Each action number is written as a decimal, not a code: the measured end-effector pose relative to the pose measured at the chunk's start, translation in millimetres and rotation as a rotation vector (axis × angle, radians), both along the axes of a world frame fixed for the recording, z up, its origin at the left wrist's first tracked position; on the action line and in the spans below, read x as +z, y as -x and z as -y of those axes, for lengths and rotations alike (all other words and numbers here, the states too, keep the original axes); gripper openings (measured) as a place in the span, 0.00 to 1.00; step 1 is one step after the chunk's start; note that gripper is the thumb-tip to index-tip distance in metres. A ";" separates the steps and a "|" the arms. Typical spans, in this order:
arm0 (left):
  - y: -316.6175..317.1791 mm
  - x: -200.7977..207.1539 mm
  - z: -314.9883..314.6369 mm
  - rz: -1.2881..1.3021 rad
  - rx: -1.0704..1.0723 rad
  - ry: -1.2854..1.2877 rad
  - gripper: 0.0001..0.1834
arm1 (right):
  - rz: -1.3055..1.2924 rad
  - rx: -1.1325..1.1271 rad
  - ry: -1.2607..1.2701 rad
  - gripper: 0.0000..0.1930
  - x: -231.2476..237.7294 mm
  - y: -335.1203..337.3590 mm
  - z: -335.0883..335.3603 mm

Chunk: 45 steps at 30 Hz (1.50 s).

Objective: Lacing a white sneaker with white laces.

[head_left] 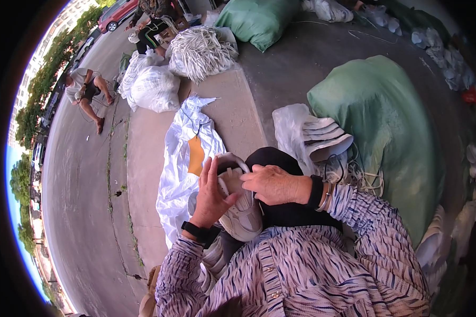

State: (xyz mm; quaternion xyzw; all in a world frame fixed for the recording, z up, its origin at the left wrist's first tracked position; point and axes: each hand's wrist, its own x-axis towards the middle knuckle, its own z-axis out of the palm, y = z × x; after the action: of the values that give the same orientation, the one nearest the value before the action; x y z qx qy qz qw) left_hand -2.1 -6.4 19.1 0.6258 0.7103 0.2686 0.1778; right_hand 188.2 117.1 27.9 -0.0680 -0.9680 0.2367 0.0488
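Note:
A pale beige and white sneaker rests on my lap, its toe pointing toward my body. My left hand lies along its left side, fingers stretched upward and apart, with the thumb over the upper. From the right, my right hand bends in to the shoe's opening, fingertips pinched together at its edge. What those fingertips hold is hidden. A whitish band curves around the opening between both hands. Dark bands circle both wrists. Beyond my left hand, an orange-yellow piece lies on a white plastic sheet.
At my right stand a large green sack and a clear bag with stacked pale shoe parts. Ahead are white bags, a bundle of white strips and another green sack. Two other people sit at the far left.

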 end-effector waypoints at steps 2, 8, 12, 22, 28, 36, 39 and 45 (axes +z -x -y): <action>-3.7 11.4 -4.0 0.004 0.068 0.090 0.61 | -0.154 -0.022 0.461 0.13 2.9 -13.7 0.5; -31.0 92.6 -6.2 0.707 -0.205 0.026 0.23 | -0.253 -0.621 1.161 0.12 -43.9 -111.1 -14.2; -84.2 151.4 3.9 1.363 -0.886 -0.055 0.31 | -0.074 -1.127 1.049 0.12 -129.0 -203.7 -21.5; -171.0 170.0 14.9 1.733 -0.760 -0.577 0.30 | 0.230 -1.418 0.635 0.19 -257.4 -330.5 59.8; -182.7 179.5 -4.4 1.700 -0.557 -0.676 0.23 | 0.391 -1.310 0.494 0.22 -257.3 -301.8 41.6; -192.4 198.0 0.1 1.667 -0.312 -0.744 0.10 | 0.330 -1.323 0.269 0.25 -252.7 -283.1 20.6; -193.9 192.5 2.3 1.587 -0.292 -0.783 0.10 | -0.035 -1.494 0.499 0.18 -271.4 -276.3 19.8; -167.8 170.9 -6.3 1.348 -0.603 -0.717 0.11 | -0.231 -1.587 1.337 0.09 -289.4 -275.2 8.6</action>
State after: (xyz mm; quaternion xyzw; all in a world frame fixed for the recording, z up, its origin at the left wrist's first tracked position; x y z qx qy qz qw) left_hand 165.7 -0.1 190.0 0.5129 0.1234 0.7383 0.4203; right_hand 463.4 108.5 -261.5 -0.6746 -0.3064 0.6293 0.2347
